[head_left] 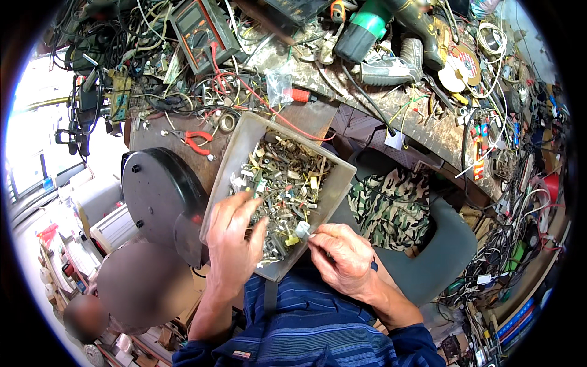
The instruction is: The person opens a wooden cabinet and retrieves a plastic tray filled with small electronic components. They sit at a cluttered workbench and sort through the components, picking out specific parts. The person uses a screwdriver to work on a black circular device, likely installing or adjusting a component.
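Observation:
A shallow grey plastic tray [215,189] sits tilted at my lap, its far end over the workbench edge. Small mixed electronic parts [287,177] fill it: bits of metal, white and yellow plastic pieces, dark components. Over the tray's near left side reaches my left hand [235,235], fingers apart and nothing visibly held. My right hand [342,254] is closed in a pinch at the near right rim. What it grips is too small to make out. A small white plastic piece [302,229] is right by those fingertips, and a yellow piece [292,240] lies nearby.
Red-handled pliers [197,142] and a metal ring [227,123] lie on the bench beyond the tray. Farther back are a multimeter [202,33], power tools [367,30] and tangled wires. A dark round-topped object [162,196] stands left; a chair with camouflage cloth [391,208] is right.

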`<state>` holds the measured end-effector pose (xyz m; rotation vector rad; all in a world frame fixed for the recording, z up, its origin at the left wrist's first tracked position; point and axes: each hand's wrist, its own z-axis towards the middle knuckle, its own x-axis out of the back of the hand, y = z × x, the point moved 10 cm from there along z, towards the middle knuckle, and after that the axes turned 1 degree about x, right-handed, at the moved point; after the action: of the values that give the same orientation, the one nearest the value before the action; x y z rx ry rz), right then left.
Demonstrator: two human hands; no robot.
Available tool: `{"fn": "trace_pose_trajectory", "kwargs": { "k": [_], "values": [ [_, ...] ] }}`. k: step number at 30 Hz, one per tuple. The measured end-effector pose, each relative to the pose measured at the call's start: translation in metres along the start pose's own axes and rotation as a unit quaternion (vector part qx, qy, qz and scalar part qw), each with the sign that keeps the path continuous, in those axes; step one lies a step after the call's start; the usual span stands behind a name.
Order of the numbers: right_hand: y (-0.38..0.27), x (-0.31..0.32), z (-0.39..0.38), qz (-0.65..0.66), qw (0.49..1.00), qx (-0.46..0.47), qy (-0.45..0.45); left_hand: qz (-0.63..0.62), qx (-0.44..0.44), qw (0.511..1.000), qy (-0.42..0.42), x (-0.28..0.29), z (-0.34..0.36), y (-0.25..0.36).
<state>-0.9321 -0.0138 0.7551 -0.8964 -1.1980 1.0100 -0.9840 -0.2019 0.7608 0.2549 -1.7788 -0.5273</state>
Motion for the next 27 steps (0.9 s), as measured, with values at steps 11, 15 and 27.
{"fn": "trace_pose_trajectory", "kwargs": {
  "k": [11, 15, 27],
  "values": [
    [-0.003, -0.024, -0.017, 0.041, 0.997, -0.018, -0.056, 0.024, -0.046, 0.998, 0.017, -0.006, -0.017, -0.003],
    [-0.002, -0.024, -0.016, 0.044, 0.997, -0.013, -0.055, 0.003, -0.034, 0.997, 0.065, -0.006, -0.012, 0.000],
    [0.004, -0.016, -0.023, 0.049, 0.998, -0.034, -0.019, 0.216, 0.002, 0.976, -0.035, -0.096, 0.076, -0.008]
  ]
}}
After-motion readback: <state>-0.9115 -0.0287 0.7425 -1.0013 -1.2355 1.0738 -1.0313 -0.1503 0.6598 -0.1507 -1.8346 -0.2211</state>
